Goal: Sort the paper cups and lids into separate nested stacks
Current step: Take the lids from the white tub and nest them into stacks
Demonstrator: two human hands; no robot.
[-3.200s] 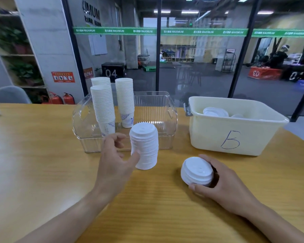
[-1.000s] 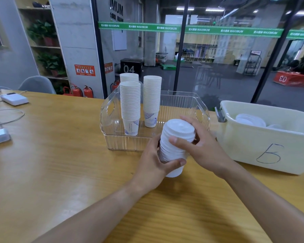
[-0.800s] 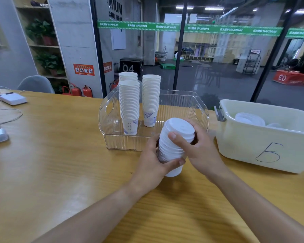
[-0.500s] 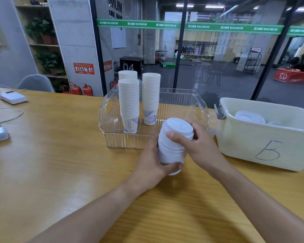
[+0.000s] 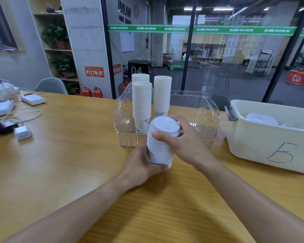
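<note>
A tall stack of white lids [image 5: 161, 144] is held between both hands just in front of the clear bin [image 5: 212, 118]. My left hand [image 5: 142, 163] grips its lower part from the left and underneath. My right hand [image 5: 186, 142] curls round its top from the right, thumb across the front. Three nested stacks of white paper cups [image 5: 141, 104] stand in the clear bin's left half. More loose lids [image 5: 261, 119] lie inside the cream tub marked "B" [image 5: 270, 146] at the right.
The wooden table [image 5: 63, 163] carries white devices and cables [image 5: 21, 116] at its far left. A glass wall runs behind the table's far edge. A grey chair [image 5: 50, 85] stands beyond the left side.
The small lid pile my right hand held on the table now sits on top of the tall stack. Both hands have since kept hold of it, and it has tilted slightly.
</note>
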